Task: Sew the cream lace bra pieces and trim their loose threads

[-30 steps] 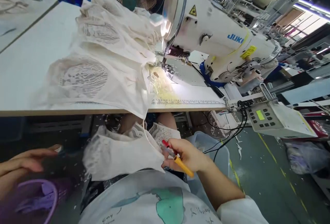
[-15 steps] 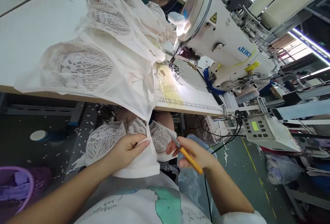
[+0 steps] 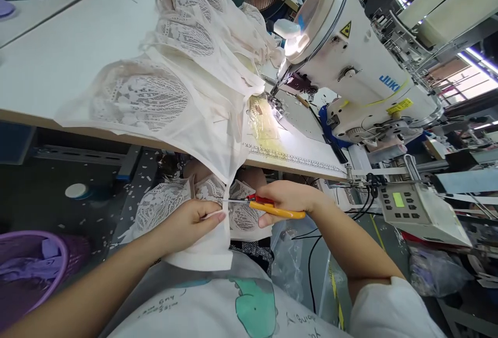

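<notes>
White lace garment looks light, limp and snag-prone, best held by plain fabric; grip: left hand pinching it there, right hand round orange-handled scissors.

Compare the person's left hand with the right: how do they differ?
The left hand pinches white fabric; the right hand holds orange-and-red scissors. The left hand appears lower in the view; the right hand, slightly higher. Both are bare.
</notes>
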Demonstrator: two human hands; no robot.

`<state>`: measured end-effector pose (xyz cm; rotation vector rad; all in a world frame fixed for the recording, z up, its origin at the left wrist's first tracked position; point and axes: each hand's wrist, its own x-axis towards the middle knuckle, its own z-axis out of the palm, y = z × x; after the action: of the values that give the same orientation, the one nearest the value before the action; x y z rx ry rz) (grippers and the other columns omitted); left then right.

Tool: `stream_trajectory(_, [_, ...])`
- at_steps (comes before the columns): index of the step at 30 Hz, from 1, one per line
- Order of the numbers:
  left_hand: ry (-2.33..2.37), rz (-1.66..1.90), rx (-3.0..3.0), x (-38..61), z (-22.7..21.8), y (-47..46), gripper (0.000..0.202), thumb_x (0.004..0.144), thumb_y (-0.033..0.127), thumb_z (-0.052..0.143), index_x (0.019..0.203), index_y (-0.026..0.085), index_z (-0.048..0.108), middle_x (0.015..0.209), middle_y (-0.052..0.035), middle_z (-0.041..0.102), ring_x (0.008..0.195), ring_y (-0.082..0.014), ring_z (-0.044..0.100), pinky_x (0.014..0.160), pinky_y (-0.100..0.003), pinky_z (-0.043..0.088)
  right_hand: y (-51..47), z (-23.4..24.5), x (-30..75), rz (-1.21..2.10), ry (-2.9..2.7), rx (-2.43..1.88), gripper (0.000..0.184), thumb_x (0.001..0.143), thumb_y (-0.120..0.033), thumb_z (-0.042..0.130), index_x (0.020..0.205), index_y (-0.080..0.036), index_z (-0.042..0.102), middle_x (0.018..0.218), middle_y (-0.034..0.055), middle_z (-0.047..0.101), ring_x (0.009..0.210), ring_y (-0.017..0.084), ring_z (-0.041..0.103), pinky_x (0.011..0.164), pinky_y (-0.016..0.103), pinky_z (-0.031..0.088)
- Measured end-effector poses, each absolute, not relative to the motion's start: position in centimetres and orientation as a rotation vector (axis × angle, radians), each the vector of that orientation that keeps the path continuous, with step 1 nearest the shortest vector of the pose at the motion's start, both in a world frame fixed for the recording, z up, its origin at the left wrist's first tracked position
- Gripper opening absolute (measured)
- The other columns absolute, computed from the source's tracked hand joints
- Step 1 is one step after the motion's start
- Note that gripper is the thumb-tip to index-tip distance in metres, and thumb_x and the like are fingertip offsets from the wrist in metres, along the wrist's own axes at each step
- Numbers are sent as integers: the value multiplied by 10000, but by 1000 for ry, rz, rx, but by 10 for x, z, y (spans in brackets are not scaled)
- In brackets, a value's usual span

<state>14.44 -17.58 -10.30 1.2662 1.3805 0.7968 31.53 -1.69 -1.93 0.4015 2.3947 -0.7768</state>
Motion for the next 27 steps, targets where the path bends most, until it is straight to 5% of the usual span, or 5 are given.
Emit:
stream_trajectory(12, [1403, 808, 1256, 143, -99, -174, 385, 781, 495, 404, 527, 206, 412, 534, 38, 396, 522, -123, 416, 499, -235, 365, -17, -34, 333, -1048, 2444, 549, 576, 632, -709, 665, 579, -213, 377, 522, -76, 328, 497, 80, 282, 465, 225, 229])
stream_trajectory(19, [1591, 1080, 1321, 161, -90, -177, 283, 853, 455, 404, 795, 231, 568, 588, 48, 557, 532, -130, 508, 513, -234, 398, -52, -71, 347, -2076, 2367, 839, 503, 757, -687, 549, 737, -190, 476, 782, 23, 581, 715, 139, 520, 649, 266, 422])
stream_trajectory(23, [1684, 1190, 1451, 171, -92, -172, 182, 841, 402, 462, 795, 242, 535, 584, 67, 531, 462, -101, 437, 469, -223, 377, -74, -99, 345, -2553, 2063, 788, 461, 705, -603, 658, 664, -187, 463, 717, 1, 549, 620, 107, 465, 564, 241, 393])
stream_trajectory(27, [1639, 1191, 1554, 173, -95, -166, 85, 815, 314, 527, 807, 231, 542, 744, 24, 616, 587, -110, 532, 562, -234, 438, -86, -106, 348, -2725, 1924, 825, 406, 663, -496, 723, 690, -192, 456, 651, -38, 477, 559, 87, 417, 510, 219, 359])
